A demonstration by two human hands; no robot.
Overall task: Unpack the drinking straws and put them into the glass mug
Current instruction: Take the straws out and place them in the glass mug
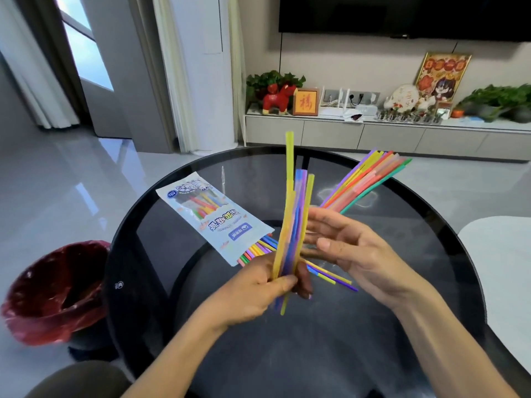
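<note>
Several thin plastic straws stand upright in the left hand, its grip pinching their lower ends, likely to even them into a bundle. The right hand sits just beside them, fingers straight and spread. More straws poke from the glossy packet on the round dark glass table. Another fan of straws leans beyond, apparently in the clear mug, its outline barely discernible.

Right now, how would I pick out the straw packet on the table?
On the round black glass table, look left of the left hand gripping upright straws. The straw packet lies flat there, white and blue, printed, with coloured straw ends poking from its near end.
</note>
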